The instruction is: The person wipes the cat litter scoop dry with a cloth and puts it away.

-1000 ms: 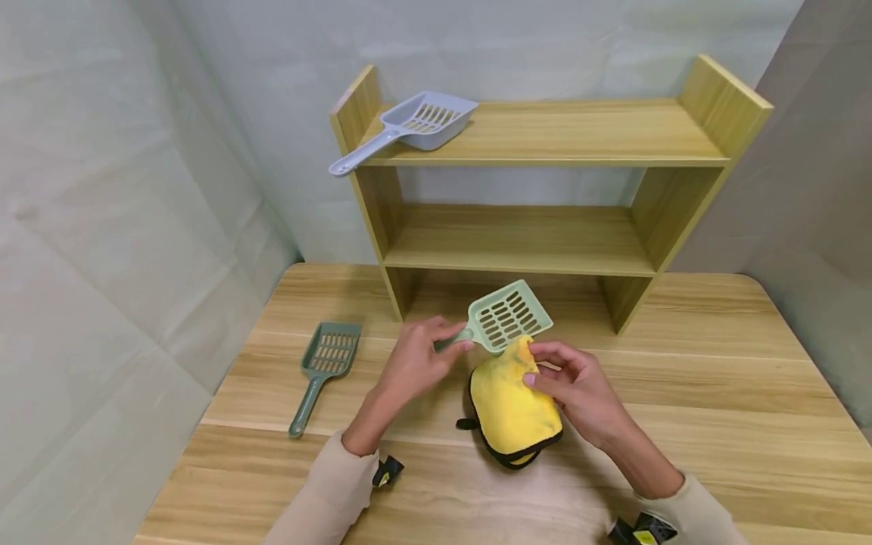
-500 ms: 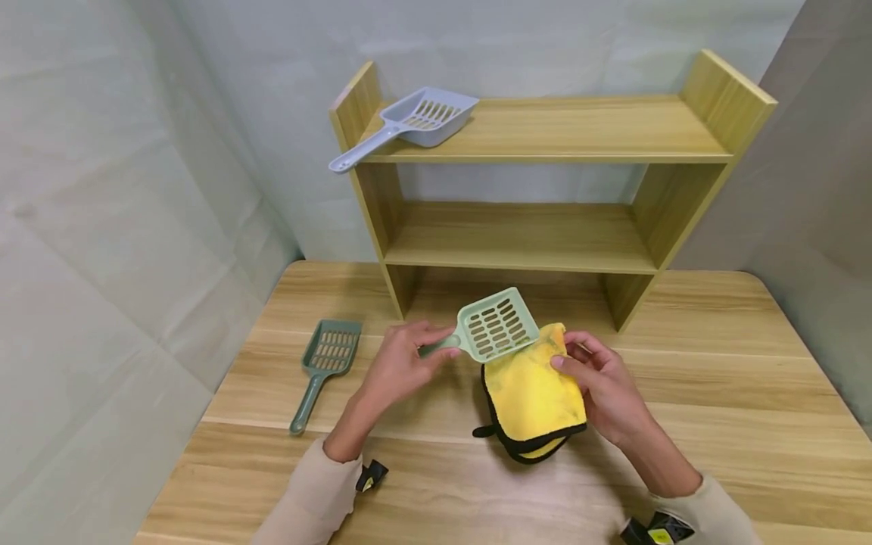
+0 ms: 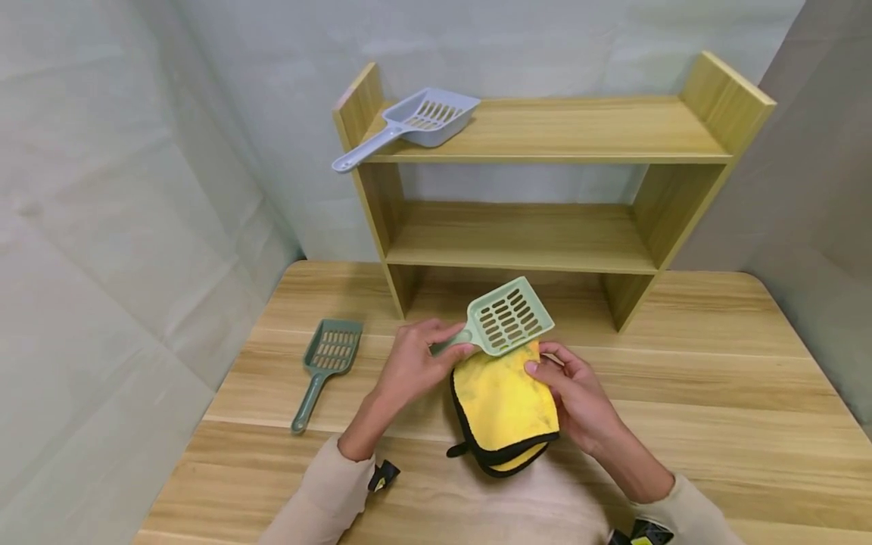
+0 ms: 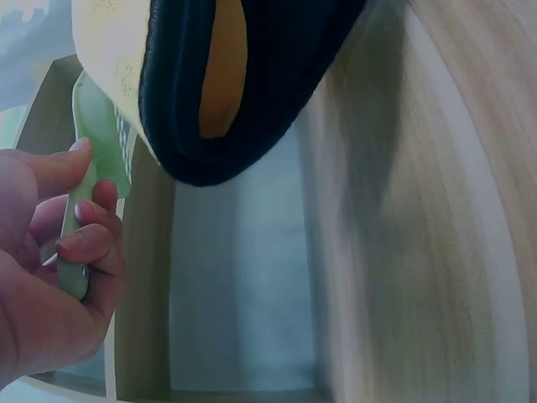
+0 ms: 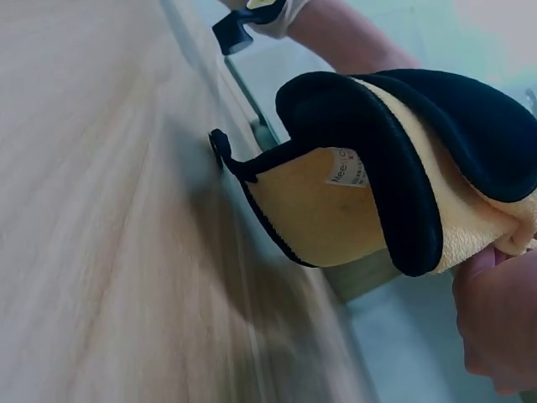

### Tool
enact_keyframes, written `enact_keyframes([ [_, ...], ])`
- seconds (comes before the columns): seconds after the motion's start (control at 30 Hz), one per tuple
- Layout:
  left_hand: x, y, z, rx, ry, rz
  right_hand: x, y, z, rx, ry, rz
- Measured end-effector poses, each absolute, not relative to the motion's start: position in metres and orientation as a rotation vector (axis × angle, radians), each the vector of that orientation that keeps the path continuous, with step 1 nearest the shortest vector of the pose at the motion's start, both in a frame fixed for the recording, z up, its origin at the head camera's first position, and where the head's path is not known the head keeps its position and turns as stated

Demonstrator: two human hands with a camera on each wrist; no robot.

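Note:
My left hand [image 3: 424, 359] grips the handle of a light green slotted litter scoop [image 3: 509, 316], its slotted pan pointing to the upper right. In the left wrist view, thumb and fingers wrap the scoop's green handle [image 4: 74, 252]. A folded yellow cloth [image 3: 507, 401] with black edging hangs from my right hand [image 3: 575, 393], which pinches it near its top right. The cloth's upper edge lies against the lower side of the scoop's pan. In the right wrist view the cloth [image 5: 319, 206] shows a dark side, a small white label and a black loop, raised over the tabletop.
A dark green litter scoop [image 3: 330, 356] lies on the wooden table [image 3: 715, 424] at the left. Behind my hands stands a wooden shelf unit [image 3: 524, 238]. On its top board sits a lavender litter scoop [image 3: 429, 117], the handle jutting past the front left edge.
Both hands shift right with scoop and cloth, then come back left, the scoop rising a little. The cloth now meets the scoop's lower edge from beneath. The other scoops stay put.

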State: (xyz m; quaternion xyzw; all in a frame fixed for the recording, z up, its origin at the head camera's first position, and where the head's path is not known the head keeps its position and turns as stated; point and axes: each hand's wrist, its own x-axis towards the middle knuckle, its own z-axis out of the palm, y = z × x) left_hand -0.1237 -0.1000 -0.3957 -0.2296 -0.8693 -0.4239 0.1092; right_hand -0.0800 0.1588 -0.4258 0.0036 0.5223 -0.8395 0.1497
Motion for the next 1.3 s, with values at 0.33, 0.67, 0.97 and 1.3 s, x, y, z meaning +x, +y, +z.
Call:
enact_keyframes([
  [0.33, -0.124, -0.110, -0.401, -0.662, -2.578, -1.197, -0.080, 0.168, -0.419, 0.032, 1.559, -2.359],
  [0.67, -0.123, -0.120, -0.402, -0.678, -2.574, -1.201, -0.078, 0.176, -0.418, -0.056, 1.688, -2.424],
  [0.97, -0.123, -0.106, -0.399, -0.664, -2.548, -1.204, -0.077, 0.163, -0.425, -0.160, 1.684, -2.415],
  [1.3, -0.122, -0.105, -0.397, -0.678, -2.542, -1.140, -0.077, 0.169, -0.426, -0.162, 1.737, -2.371],
])
